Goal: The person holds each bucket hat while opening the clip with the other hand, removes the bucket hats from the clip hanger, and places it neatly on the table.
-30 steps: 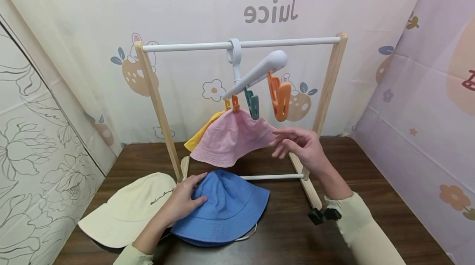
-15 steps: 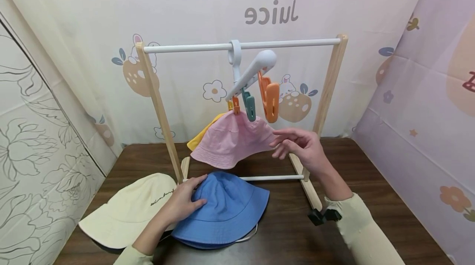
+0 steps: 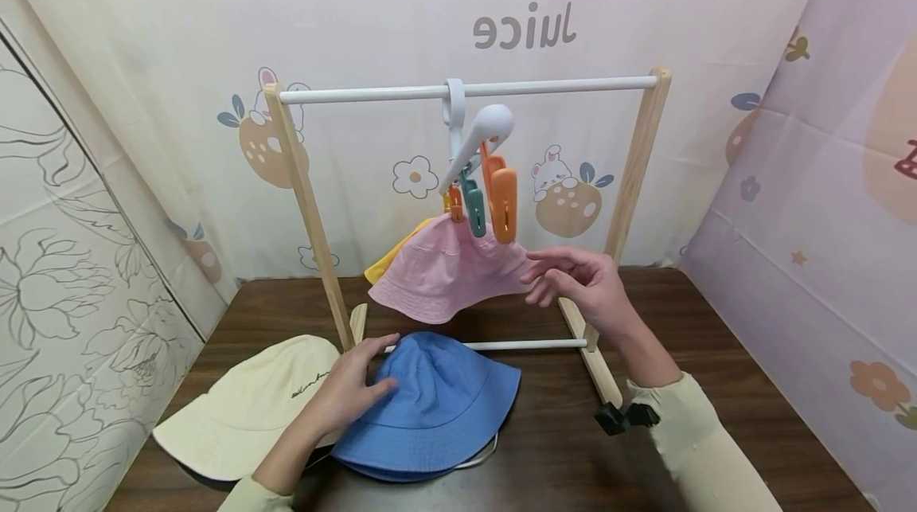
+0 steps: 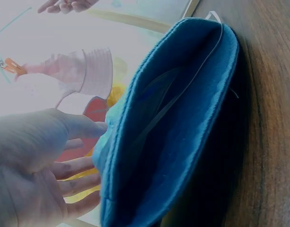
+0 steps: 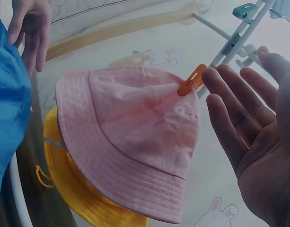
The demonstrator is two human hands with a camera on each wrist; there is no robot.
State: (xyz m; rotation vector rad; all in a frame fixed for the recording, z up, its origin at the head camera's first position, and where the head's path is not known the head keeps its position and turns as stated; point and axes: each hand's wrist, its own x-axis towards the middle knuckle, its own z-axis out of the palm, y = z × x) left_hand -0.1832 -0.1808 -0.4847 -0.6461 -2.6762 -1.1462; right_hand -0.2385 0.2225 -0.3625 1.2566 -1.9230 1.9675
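Observation:
My left hand [image 3: 351, 388] lies at the left side of a blue bucket hat [image 3: 437, 400] on the table, its fingers extended. In the left wrist view the fingertips touch or nearly touch the crown, and the hat's hollow inside faces the camera. My right hand [image 3: 576, 285] hovers in the air with loose fingers, holding nothing. Left of it hangs a pink bucket hat [image 3: 444, 273], clipped by a small orange clothespin [image 5: 192, 80]. Behind that is a yellow hat [image 5: 83, 189]. A white hanger [image 3: 483, 134] carries a green clothespin [image 3: 474, 205] and a near orange clothespin [image 3: 504, 205], both without a hat.
A white-barred rack with wooden legs [image 3: 308, 201] stands on the dark wooden table [image 3: 559, 448] and bears the hanger. A cream hat [image 3: 251, 408] lies left of the blue one, partly behind my left forearm. Printed curtains [image 3: 372, 10] close off the back and sides.
The hanger's near end has swung left, taking the near orange and green clothespins with it. My left hand has shifted very slightly left; my right hand has stayed put.

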